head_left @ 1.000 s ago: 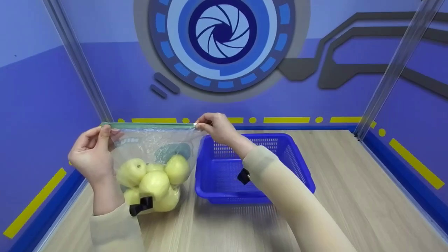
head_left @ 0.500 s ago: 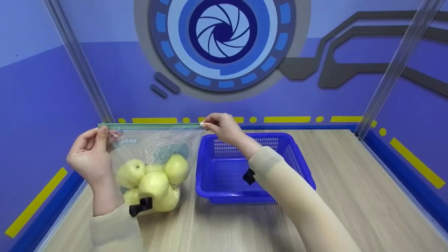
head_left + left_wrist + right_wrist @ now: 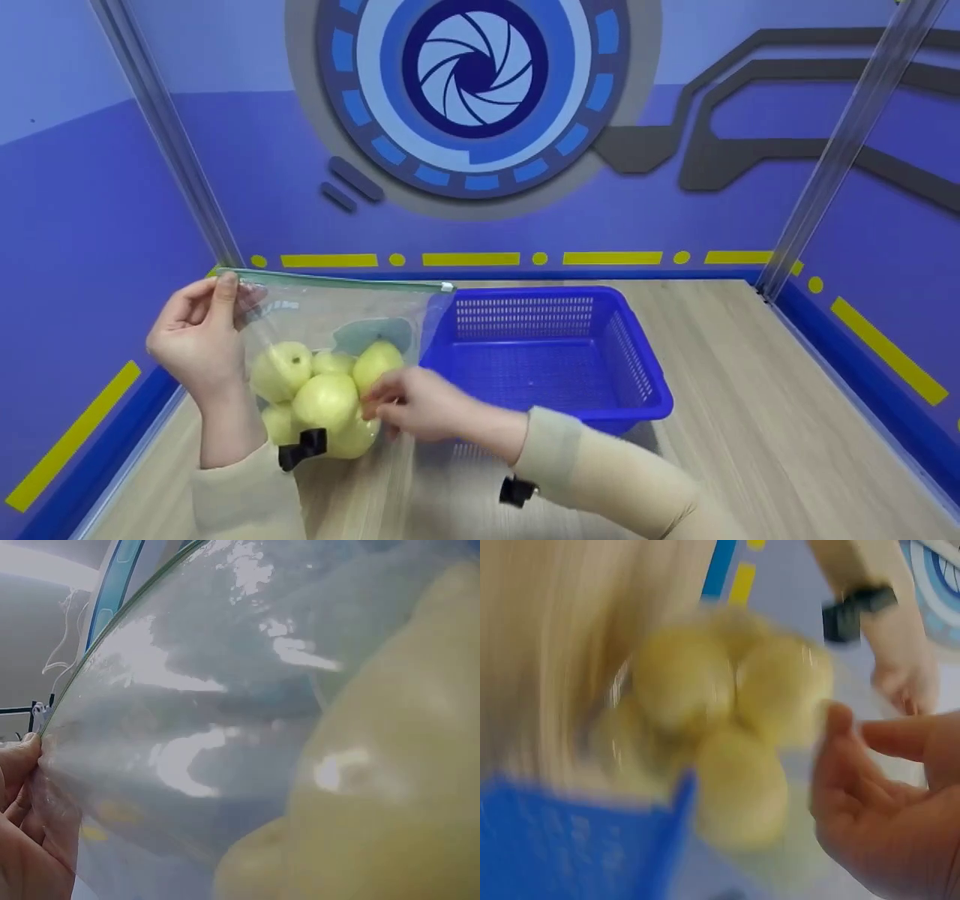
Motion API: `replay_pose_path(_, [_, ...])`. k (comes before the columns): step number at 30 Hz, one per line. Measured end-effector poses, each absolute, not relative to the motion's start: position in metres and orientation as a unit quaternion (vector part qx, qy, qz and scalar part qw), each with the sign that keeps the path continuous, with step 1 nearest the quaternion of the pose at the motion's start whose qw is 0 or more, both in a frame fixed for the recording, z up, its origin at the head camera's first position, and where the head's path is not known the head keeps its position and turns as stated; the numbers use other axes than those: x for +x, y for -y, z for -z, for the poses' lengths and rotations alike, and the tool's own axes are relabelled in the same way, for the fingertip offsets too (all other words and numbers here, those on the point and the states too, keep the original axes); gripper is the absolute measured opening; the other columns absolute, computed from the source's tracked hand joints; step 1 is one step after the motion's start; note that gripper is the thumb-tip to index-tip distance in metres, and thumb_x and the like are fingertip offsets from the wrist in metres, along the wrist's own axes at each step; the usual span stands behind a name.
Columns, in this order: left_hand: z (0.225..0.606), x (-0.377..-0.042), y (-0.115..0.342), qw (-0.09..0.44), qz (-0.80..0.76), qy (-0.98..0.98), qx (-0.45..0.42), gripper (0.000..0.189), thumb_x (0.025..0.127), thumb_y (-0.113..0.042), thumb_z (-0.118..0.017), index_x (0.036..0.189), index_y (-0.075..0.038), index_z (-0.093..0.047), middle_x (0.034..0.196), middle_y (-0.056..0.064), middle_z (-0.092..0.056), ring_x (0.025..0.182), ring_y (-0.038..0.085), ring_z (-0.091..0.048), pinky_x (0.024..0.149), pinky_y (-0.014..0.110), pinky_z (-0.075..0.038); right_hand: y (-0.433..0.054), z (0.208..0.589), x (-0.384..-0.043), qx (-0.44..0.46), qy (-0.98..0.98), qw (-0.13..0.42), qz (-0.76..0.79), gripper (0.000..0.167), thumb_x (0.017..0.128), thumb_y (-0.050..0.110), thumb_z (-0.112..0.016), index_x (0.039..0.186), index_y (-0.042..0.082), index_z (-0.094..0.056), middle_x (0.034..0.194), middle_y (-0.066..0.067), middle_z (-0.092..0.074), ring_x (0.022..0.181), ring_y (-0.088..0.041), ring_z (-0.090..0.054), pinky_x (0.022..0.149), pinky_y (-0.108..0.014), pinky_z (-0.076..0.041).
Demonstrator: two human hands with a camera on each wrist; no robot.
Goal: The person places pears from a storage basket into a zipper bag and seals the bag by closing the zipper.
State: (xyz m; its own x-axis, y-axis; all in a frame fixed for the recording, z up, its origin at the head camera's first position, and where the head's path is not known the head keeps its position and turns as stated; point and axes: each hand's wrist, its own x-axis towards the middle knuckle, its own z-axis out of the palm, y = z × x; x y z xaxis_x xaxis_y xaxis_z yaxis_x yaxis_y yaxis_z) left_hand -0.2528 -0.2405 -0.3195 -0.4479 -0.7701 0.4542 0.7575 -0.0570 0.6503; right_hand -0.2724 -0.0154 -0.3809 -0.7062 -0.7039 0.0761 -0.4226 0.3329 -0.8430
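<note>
My left hand [image 3: 199,334] pinches the top left corner of a clear slider zip bag [image 3: 300,307] between thumb and fingers. Several round yellow-green fruits [image 3: 328,401], like apples or pears, sit in the bottom of the bag. Along its top runs a green zip strip [image 3: 337,282], with the white slider [image 3: 448,287] at the right end. In front of the bag's lower right side is my right hand [image 3: 424,405], fingers loosely bent and holding nothing. The right wrist view shows the thumb and fingers apart beside the blurred fruits [image 3: 742,787].
A blue plastic basket [image 3: 652,390] with slotted sides stands on the wooden table [image 3: 757,390], right of the bag. Behind the table rises a blue patterned wall [image 3: 247,172], with side panels at left and right.
My right hand has let go of the slider at the bag's top right corner and moved down to the fruits. The bag's right end has sagged a little. My left hand keeps its pinch.
</note>
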Motion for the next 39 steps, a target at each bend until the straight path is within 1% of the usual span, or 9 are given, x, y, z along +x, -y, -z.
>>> replay_pose_path(3, [0.319, -0.249, 0.238, 0.523, 0.719, 0.459, -0.004, 0.019, 0.082, 0.001, -0.083, 0.09, 0.014, -0.073, 0.073, 0.009, -0.077, 0.06, 0.018, -0.075, 0.059, 0.027, -0.059, 0.024, 0.39, -0.266, -0.306, -0.77, 0.239, 0.507, 0.043, 0.095, -0.009, -0.054, 0.138, -0.004, -0.059, 0.131, -0.019, -0.069, 0.083, -0.033, -0.076, 0.077, -0.03, -0.062])
replay_pose_path(7, [0.316, -0.241, 0.229, 0.513, 0.695, 0.503, -0.018, 0.02, 0.083, 0.001, -0.082, 0.092, 0.016, -0.072, 0.074, 0.007, -0.078, 0.064, 0.017, -0.076, 0.061, 0.025, -0.06, 0.033, 0.396, -0.268, -0.243, -0.704, 0.309, 0.592, 0.07, 0.089, -0.015, -0.055, 0.156, 0.0, -0.038, 0.158, -0.02, -0.046, 0.122, -0.04, -0.066, 0.101, -0.041, -0.056])
replay_pose_path(15, [0.308, -0.237, 0.188, 0.469, 0.571, 0.674, -0.015, 0.014, 0.087, -0.004, -0.08, 0.088, 0.009, -0.075, 0.076, -0.015, -0.075, 0.071, 0.001, -0.074, 0.063, 0.017, -0.058, 0.057, 0.407, -0.3, -0.223, -0.629, 0.281, 0.69, 0.09, 0.078, -0.018, -0.049, 0.162, 0.007, -0.027, 0.17, -0.02, -0.021, 0.154, -0.034, -0.031, 0.114, -0.046, -0.045])
replay_pose_path(21, [0.31, -0.249, 0.172, 0.371, 0.564, 0.738, 0.014, 0.014, 0.092, -0.011, -0.078, 0.089, 0.002, -0.074, 0.08, -0.003, -0.075, 0.06, 0.008, -0.063, 0.055, 0.018, -0.052, 0.059, 0.403, -0.319, -0.33, -0.667, 0.278, 0.607, 0.072, 0.085, -0.003, -0.071, 0.15, 0.009, -0.043, 0.14, -0.014, -0.056, 0.117, -0.019, -0.059, 0.1, -0.032, -0.051])
replay_pose_path(25, [0.317, -0.263, 0.17, 0.355, 0.56, 0.749, 0.016, 0.012, 0.094, -0.01, -0.075, 0.088, 0.0, -0.073, 0.08, 0.005, -0.071, 0.057, 0.011, -0.055, 0.054, 0.019, -0.048, 0.06, 0.399, -0.326, -0.304, -0.683, 0.331, 0.576, 0.081, 0.092, 0.013, -0.074, 0.159, 0.01, -0.029, 0.155, -0.009, -0.042, 0.128, -0.02, -0.053, 0.112, -0.045, -0.046])
replay_pose_path(28, [0.323, -0.273, 0.168, 0.349, 0.558, 0.753, 0.014, 0.012, 0.093, -0.01, -0.075, 0.087, 0.0, -0.073, 0.082, 0.008, -0.071, 0.062, 0.008, -0.057, 0.058, 0.017, -0.049, 0.063, 0.399, -0.329, -0.257, -0.692, 0.343, 0.58, 0.07, 0.095, 0.021, -0.071, 0.154, 0.005, -0.036, 0.149, -0.009, -0.048, 0.124, -0.022, -0.056, 0.11, -0.051, -0.047])
replay_pose_path(32, [0.331, -0.282, 0.167, 0.317, 0.531, 0.786, 0.006, 0.012, 0.094, -0.012, -0.075, 0.092, -0.001, -0.075, 0.092, 0.013, -0.074, 0.08, 0.012, -0.068, 0.073, 0.019, -0.055, 0.069, 0.4, -0.336, -0.205, -0.706, 0.306, 0.605, 0.042, 0.096, 0.022, -0.064, 0.135, 0.012, -0.053, 0.108, -0.004, -0.062, 0.09, -0.017, -0.06, 0.08, -0.039, -0.055])
replay_pose_path(35, [0.334, -0.28, 0.168, 0.257, 0.509, 0.821, 0.018, 0.019, 0.099, -0.015, -0.068, 0.113, -0.002, -0.074, 0.114, 0.017, -0.074, 0.106, 0.026, -0.072, 0.095, 0.032, -0.057, 0.072, 0.399, -0.343, -0.165, -0.72, 0.274, 0.617, 0.042, 0.099, 0.021, -0.057, 0.14, 0.011, -0.051, 0.107, -0.005, -0.061, 0.082, -0.017, -0.059, 0.07, -0.036, -0.055])
replay_pose_path(39, [0.334, -0.266, 0.172, 0.139, 0.393, 0.906, 0.075, 0.049, 0.106, -0.023, -0.056, 0.149, 0.0, -0.048, 0.149, 0.024, -0.053, 0.139, 0.041, -0.051, 0.113, 0.056, -0.044, 0.072, 0.402, -0.355, -0.097, -0.735, 0.237, 0.628, 0.045, 0.103, 0.013, -0.049, 0.147, 0.002, -0.047, 0.113, -0.01, -0.06, 0.081, -0.021, -0.061, 0.07, -0.043, -0.06])
